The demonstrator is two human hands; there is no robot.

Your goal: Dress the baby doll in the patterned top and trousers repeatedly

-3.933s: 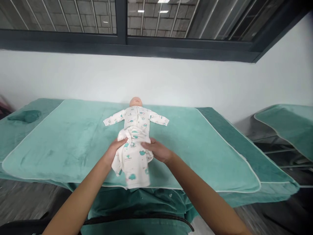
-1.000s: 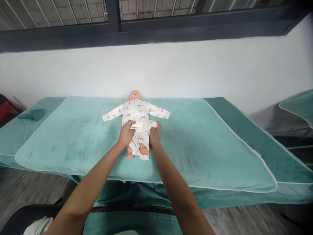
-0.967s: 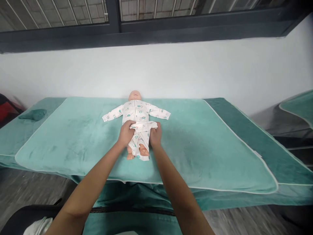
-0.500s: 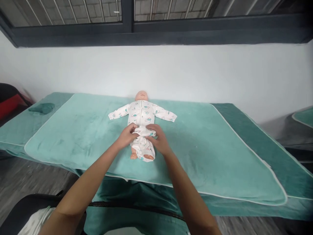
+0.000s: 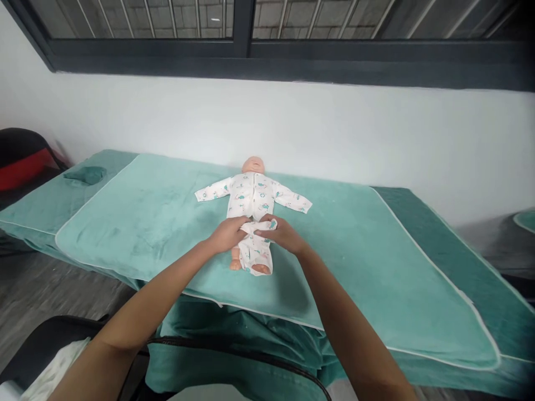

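A baby doll lies on its back on the green bed, its head toward the wall. It wears a white printed baby top, sleeves spread to both sides. White printed baby pants cover its lower part; one foot shows at a leg opening, and the other leg is bare beside the cloth. My left hand pinches the left side of the pants' waistband. On the other side, my right hand grips the waistband, with a bunched fold between thumb and fingers.
A light green cover with white piping spreads over the bed. Behind it stand a white wall and a dark window frame. A black chair with a red part is at far left, and a black seat with pale cloth at lower left.
My hands have drawn the pants' waistband slightly away from the top's hem, and the fold is lifted and held more tightly. The view has shifted a little, moving the doll rightward in the picture.
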